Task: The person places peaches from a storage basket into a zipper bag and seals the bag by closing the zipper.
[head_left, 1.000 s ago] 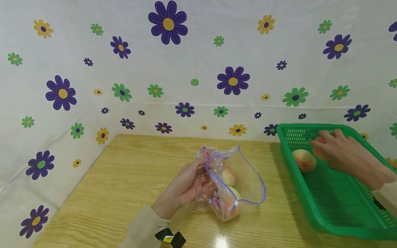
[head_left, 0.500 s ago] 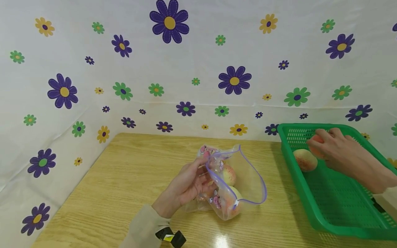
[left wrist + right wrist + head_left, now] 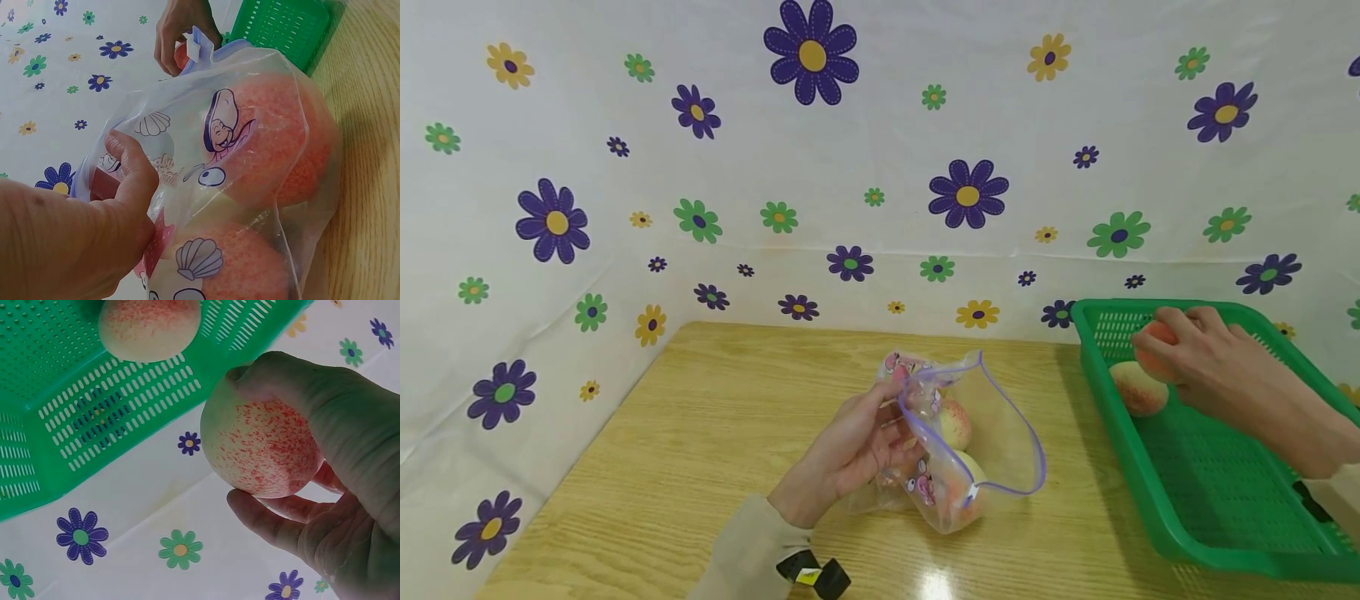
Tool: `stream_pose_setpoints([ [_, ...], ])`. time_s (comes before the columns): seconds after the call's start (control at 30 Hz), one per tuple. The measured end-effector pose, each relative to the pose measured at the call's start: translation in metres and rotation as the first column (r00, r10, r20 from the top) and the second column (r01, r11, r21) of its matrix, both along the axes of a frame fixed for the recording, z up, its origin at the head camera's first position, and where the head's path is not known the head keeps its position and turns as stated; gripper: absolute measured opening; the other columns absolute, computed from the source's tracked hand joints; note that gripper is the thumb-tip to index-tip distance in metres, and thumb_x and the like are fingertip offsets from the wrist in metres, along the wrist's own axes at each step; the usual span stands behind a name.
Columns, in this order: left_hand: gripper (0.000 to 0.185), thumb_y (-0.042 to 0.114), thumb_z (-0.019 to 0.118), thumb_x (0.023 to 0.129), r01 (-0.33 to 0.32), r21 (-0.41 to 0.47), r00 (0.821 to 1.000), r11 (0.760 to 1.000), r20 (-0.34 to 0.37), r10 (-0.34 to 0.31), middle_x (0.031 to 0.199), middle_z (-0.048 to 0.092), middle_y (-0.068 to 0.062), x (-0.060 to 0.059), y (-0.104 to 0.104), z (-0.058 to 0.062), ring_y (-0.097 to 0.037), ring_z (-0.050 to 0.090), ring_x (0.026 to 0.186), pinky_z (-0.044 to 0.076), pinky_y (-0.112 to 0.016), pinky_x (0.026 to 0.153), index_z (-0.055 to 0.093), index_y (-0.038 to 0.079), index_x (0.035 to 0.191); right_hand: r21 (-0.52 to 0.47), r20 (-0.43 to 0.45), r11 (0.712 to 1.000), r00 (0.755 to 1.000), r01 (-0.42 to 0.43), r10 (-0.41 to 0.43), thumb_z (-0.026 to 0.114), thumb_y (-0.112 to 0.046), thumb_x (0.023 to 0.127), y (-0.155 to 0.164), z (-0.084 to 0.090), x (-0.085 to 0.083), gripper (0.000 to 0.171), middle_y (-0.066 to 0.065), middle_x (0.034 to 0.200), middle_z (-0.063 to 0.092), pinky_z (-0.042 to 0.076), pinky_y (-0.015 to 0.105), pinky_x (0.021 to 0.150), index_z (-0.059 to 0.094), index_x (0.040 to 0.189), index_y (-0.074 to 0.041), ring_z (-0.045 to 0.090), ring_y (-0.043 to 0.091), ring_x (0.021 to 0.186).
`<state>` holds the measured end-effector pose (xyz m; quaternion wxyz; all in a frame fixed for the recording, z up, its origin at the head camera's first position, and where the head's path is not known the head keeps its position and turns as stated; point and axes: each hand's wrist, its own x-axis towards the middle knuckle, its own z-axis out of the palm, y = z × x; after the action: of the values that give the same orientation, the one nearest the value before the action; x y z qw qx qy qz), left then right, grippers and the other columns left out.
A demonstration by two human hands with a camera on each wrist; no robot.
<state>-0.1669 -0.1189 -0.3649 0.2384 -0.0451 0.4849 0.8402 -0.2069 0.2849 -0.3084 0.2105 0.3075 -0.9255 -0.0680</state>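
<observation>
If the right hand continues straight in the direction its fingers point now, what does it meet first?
The right hand, gripping a peach, points left and slightly away, toward the green basket's far-left rim. That wall probably comes first. The second peach lies just below that line, though depth is unclear.

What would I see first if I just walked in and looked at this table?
Probably the bright green basket at the table's right side, where the right hand grips a speckled peach above another peach lying inside. Next, the clear cartoon-printed bag in the middle, held open by the left hand with more peaches in it. Behind everything hangs a white flower-patterned cloth.
</observation>
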Motion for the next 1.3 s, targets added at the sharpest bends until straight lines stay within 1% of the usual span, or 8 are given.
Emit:
stream_pose_setpoints([
  [0.6, 0.030, 0.033, 0.041, 0.110, -0.001, 0.003, 1.000, 1.000, 0.009, 0.001, 0.124, 0.047, -0.006, 0.000, 0.001, 0.002, -0.012, 0.058, 0.097, 0.062, -0.023, 0.075, 0.046, 0.013, 0.132, -0.002, -0.146, 0.985, 0.974, -0.175, 0.173, 0.098, -0.003, 0.053, -0.024, 0.015, 0.016, 0.078, 0.022, 0.112, 0.055, 0.058, 0.054, 0.057, 0.055, 0.117, -0.016, 0.060, 0.047, 0.087],
  [0.83, 0.030, 0.033, 0.042, 0.110, -0.005, 0.014, 1.000, 1.000, 0.011, 0.005, 0.125, 0.046, -0.006, 0.001, 0.002, 0.002, -0.012, 0.058, 0.098, 0.062, -0.024, 0.076, 0.048, 0.012, 0.131, -0.017, -0.173, 0.974, 0.960, -0.228, 0.222, 0.102, -0.018, 0.048, -0.027, 0.017, 0.018, 0.088, 0.019, 0.112, 0.057, 0.059, 0.055, 0.060, 0.056, 0.122, -0.013, 0.061, 0.045, 0.091],
  [0.87, 0.030, 0.033, 0.042, 0.110, -0.006, 0.014, 1.000, 1.000, 0.013, 0.006, 0.125, 0.047, -0.006, 0.001, 0.002, 0.002, -0.012, 0.059, 0.098, 0.062, -0.024, 0.076, 0.048, 0.012, 0.131, -0.024, -0.170, 0.972, 0.959, -0.234, 0.226, 0.101, -0.031, 0.057, -0.027, 0.017, 0.018, 0.081, 0.018, 0.113, 0.057, 0.059, 0.055, 0.060, 0.056, 0.122, -0.013, 0.060, 0.044, 0.092],
  [0.97, 0.031, 0.034, 0.042, 0.110, -0.008, 0.018, 1.000, 1.000, 0.014, 0.008, 0.124, 0.048, -0.006, 0.001, 0.002, 0.002, -0.012, 0.059, 0.098, 0.062, -0.025, 0.078, 0.048, 0.012, 0.132, -0.058, -0.150, 0.967, 0.960, -0.246, 0.236, 0.067, -0.064, 0.089, -0.029, 0.017, 0.020, 0.062, 0.017, 0.116, 0.057, 0.058, 0.051, 0.055, 0.056, 0.123, -0.014, 0.058, 0.043, 0.097],
  [1.07, 0.031, 0.034, 0.042, 0.110, -0.008, 0.019, 1.000, 1.000, 0.018, 0.007, 0.123, 0.048, -0.005, 0.001, 0.002, 0.002, -0.011, 0.059, 0.097, 0.062, -0.024, 0.078, 0.048, 0.012, 0.131, -0.092, -0.117, 0.968, 0.968, -0.235, 0.224, 0.012, -0.072, 0.097, -0.030, 0.017, 0.023, 0.076, 0.016, 0.118, 0.056, 0.058, 0.048, 0.052, 0.055, 0.124, -0.016, 0.055, 0.041, 0.100],
  [1.17, 0.030, 0.033, 0.042, 0.110, -0.006, 0.018, 1.000, 1.000, 0.019, 0.005, 0.122, 0.048, -0.005, 0.000, 0.002, 0.003, -0.011, 0.059, 0.096, 0.062, -0.024, 0.078, 0.048, 0.012, 0.130, -0.117, -0.100, 0.966, 0.970, -0.232, 0.221, 0.014, -0.072, 0.096, -0.032, 0.018, 0.025, 0.075, 0.016, 0.119, 0.056, 0.057, 0.047, 0.051, 0.056, 0.125, -0.017, 0.054, 0.040, 0.101],
  [1.27, 0.030, 0.034, 0.042, 0.110, -0.006, 0.014, 1.000, 1.000, 0.023, 0.006, 0.121, 0.049, -0.005, 0.000, 0.002, 0.003, -0.011, 0.060, 0.096, 0.062, -0.024, 0.078, 0.049, 0.012, 0.130, -0.133, -0.106, 0.958, 0.965, -0.254, 0.241, 0.069, -0.061, 0.090, -0.034, 0.019, 0.026, 0.060, 0.017, 0.119, 0.056, 0.058, 0.047, 0.051, 0.057, 0.126, -0.015, 0.053, 0.040, 0.102],
  [1.3, 0.029, 0.033, 0.043, 0.110, -0.006, 0.013, 1.000, 1.000, 0.023, 0.006, 0.121, 0.049, -0.005, 0.000, 0.002, 0.003, -0.011, 0.060, 0.095, 0.062, -0.024, 0.078, 0.049, 0.013, 0.130, -0.132, -0.115, 0.953, 0.959, -0.272, 0.258, 0.071, -0.057, 0.090, -0.034, 0.020, 0.026, 0.057, 0.018, 0.120, 0.057, 0.059, 0.047, 0.052, 0.058, 0.126, -0.014, 0.053, 0.040, 0.103],
])
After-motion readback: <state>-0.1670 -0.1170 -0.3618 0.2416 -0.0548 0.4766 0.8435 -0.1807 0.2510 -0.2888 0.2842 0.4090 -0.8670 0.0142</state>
